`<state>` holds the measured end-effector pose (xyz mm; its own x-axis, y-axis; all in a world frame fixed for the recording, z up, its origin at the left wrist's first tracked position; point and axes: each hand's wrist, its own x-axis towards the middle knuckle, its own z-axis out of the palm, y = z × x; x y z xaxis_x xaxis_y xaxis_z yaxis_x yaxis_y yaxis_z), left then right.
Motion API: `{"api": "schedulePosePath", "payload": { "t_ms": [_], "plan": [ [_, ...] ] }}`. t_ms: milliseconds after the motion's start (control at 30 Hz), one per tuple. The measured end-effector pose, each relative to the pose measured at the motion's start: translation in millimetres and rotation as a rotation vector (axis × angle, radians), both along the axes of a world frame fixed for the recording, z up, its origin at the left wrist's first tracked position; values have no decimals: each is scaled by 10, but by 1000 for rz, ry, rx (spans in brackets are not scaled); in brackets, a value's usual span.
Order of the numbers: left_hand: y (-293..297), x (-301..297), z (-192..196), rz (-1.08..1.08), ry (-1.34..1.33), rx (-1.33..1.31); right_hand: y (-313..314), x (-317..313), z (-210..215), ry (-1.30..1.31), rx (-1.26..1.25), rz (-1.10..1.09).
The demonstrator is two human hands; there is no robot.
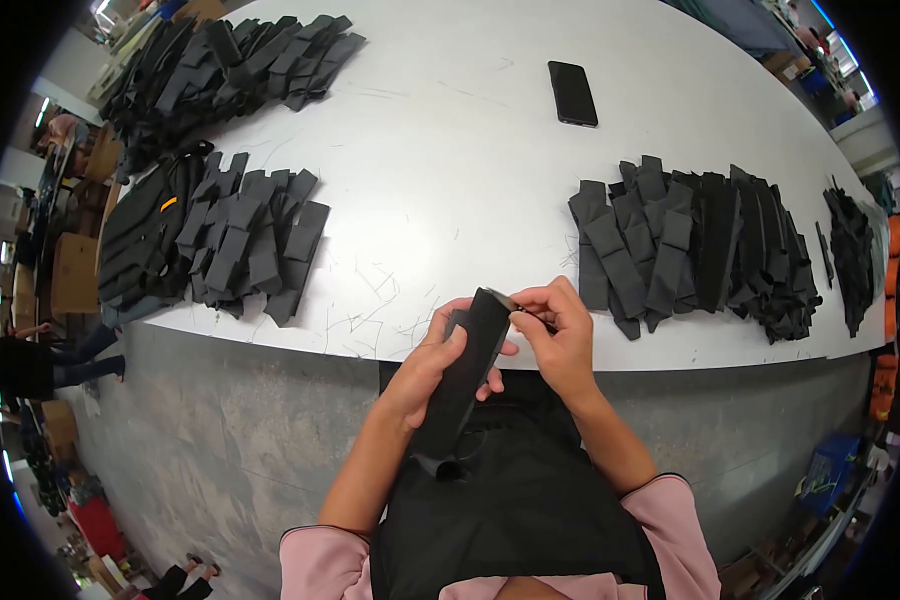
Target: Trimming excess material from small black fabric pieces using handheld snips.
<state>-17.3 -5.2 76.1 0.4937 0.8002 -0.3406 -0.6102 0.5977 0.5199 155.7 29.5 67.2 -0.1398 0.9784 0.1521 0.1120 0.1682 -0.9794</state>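
Note:
My left hand (430, 368) is wrapped round a folded black fabric strip (467, 370), held at a slant over the table's near edge. The strip's lower end hangs down in front of my apron. At its top corner my right hand (562, 335) pinches small thread snips (503, 299); their thin blade lies against the fabric edge. My right fingers hide most of the snips' body. Beside my right hand lies a pile of dark grey and black fabric strips (670, 230).
The white table (440, 180) bears more strip piles at near left (255, 240) and far left (230, 70). A black backpack (145, 235) lies by the near-left pile. A phone (572, 94) lies at the back. Loose thread ends (370, 290) are scattered left of my hands.

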Motion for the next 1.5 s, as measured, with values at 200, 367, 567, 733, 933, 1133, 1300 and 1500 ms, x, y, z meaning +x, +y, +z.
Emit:
{"api": "schedulePosePath", "payload": {
  "t_ms": [200, 367, 567, 733, 933, 1133, 1300, 1500],
  "plan": [
    [-13, -2, -125, 156, 916, 430, 6, 41, -36, 70, -188, -53],
    [17, 49, 36, 326, 1576, 722, -122, 57, 127, -245, 149, -183],
    [11, 102, 24, 385, 1606, 829, -55, -38, 55, -481, 369, -153],
    [5, 54, 10, 386, 1589, 803, -71, -40, 56, -611, 431, -193],
    [16, 74, 56, 399, 1551, 785, -104, -58, 62, -589, 486, -208],
    [-4, 100, 38, 393, 1552, 795, -64, -83, 29, -592, 514, -219],
    [-30, 96, 10, 390, 1538, 745, -84, -87, 7, -585, 482, -233],
    [13, 111, -5, 415, 1517, 770, -52, -104, -65, -260, 227, -210]
  ]
}}
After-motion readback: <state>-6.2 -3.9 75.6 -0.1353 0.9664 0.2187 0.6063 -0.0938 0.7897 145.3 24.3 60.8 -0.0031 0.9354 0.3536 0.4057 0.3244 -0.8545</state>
